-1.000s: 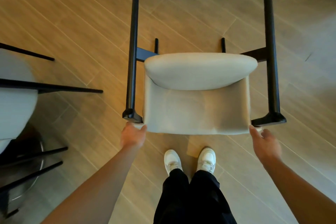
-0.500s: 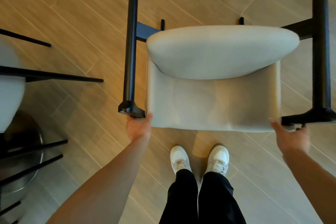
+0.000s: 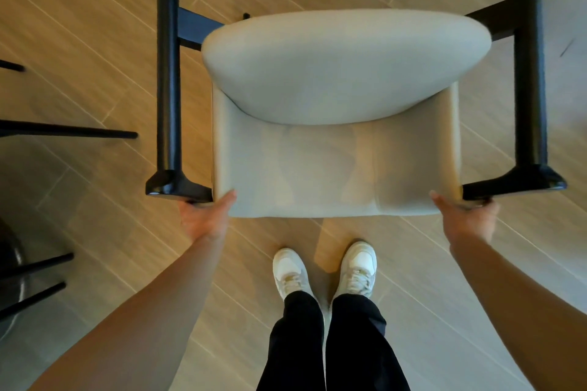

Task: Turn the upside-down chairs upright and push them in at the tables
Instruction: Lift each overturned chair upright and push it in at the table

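Chair (image 3: 333, 136) held upright above the floor (image 3: 95, 25), directly ahead of the person, backrest nearest; left hand (image 3: 203, 219) and right hand (image 3: 467, 219) grip its two near corners, fingers curled underneath, armrests pointing straight away, both hands equally close.

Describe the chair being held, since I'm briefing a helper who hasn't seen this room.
Start at the wooden floor and the white shoes. Straight ahead of them is the chair, with the left hand and right hand at its near corners. Unlike the dark legs poking in left, it shows a pale cushioned seat between black armrests.
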Motion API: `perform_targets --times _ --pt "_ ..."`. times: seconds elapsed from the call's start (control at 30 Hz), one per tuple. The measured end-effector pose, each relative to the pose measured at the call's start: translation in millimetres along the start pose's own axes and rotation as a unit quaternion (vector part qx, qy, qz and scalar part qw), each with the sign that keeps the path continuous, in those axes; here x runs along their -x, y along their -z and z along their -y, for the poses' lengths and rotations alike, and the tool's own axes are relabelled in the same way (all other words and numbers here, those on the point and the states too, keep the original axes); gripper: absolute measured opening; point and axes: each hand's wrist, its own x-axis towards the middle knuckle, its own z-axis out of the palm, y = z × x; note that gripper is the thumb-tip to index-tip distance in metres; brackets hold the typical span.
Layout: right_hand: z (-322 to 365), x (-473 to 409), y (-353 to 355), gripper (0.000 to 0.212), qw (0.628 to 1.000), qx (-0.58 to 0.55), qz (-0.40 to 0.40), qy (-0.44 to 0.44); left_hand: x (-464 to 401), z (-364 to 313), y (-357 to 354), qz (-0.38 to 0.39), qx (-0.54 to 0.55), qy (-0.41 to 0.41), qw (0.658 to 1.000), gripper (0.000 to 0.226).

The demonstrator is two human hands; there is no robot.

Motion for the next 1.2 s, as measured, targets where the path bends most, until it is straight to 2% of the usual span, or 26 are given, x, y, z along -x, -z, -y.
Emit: perform_targets --times 0.1,0.2,0.37,0.47,0.6,0.8,1.0,1.2 --pt "-2 -5 -2 0.072 1.0 -0.026 -0.005 0.009 -3 4 -6 -0.009 -0.011 0.009 1.0 0.088" --pt "1 -10 -5 0.067 0.998 -0.063 -0.012 0.014 -8 4 -7 -0.003 -0.035 0.026 0.999 0.106" --pt "2 -15 -12 0.065 0.993 -0.116 -0.016 0.023 -11 3 -10 -0.013 -0.048 0.028 0.998 0.109" --pt "0 -16 -16 0.062 0.99 -0.137 -0.023 0.024 -11 2 -10 -0.017 -0.063 0.031 0.997 0.101" --pt "-1 -18 -14 0.056 0.99 -0.135 -0.029 0.007 -6 0 -10 -0.024 -0.063 0.033 0.997 0.078" --pt "2 -21 -10 0.055 0.993 -0.112 -0.021 -0.011 3 -4 -7 -0.023 -0.036 0.027 0.999 0.067" --pt "10 -16 -7 0.055 0.995 -0.092 -0.031 -0.029 5 -9 0 -0.01 -0.024 0.032 0.999 0.067" --pt "35 -1 15 0.055 0.997 -0.074 -0.022 -0.031 11 -43 21 0.0 -0.051 0.017 0.999 0.056"
